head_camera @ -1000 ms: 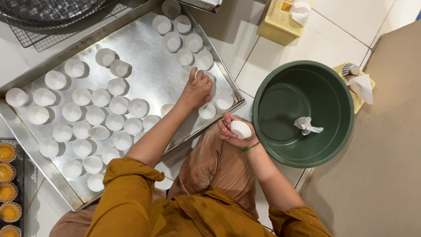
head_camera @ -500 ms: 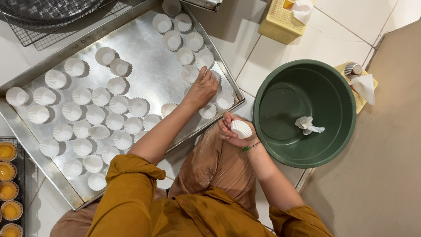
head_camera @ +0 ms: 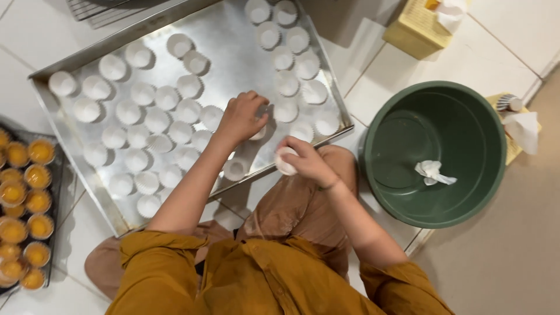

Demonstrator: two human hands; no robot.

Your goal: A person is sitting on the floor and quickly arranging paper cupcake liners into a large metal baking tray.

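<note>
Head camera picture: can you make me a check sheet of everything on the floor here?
Surface: white tiled floor, person seated on it.
Job's things: metal tray with rows of empty white paper cups; stack of paper cups.
Clutter: green bucket holding crumpled paper; yellow box; dark tray of yellow-filled tarts.
Grippers: left hand on the tray among cups; right hand holding the stack.
Cables: nothing seen.
Surroundings: wire rack at the top edge.

The tray [head_camera: 227, 44] is brushed metal, dull sheen – its cups [head_camera: 157, 119] pleated white paper. At right, the bucket [head_camera: 402, 93] is smooth green plastic holding crumpled paper [head_camera: 433, 172]. Glossy white floor tiles [head_camera: 26, 44] at upper left.
</note>
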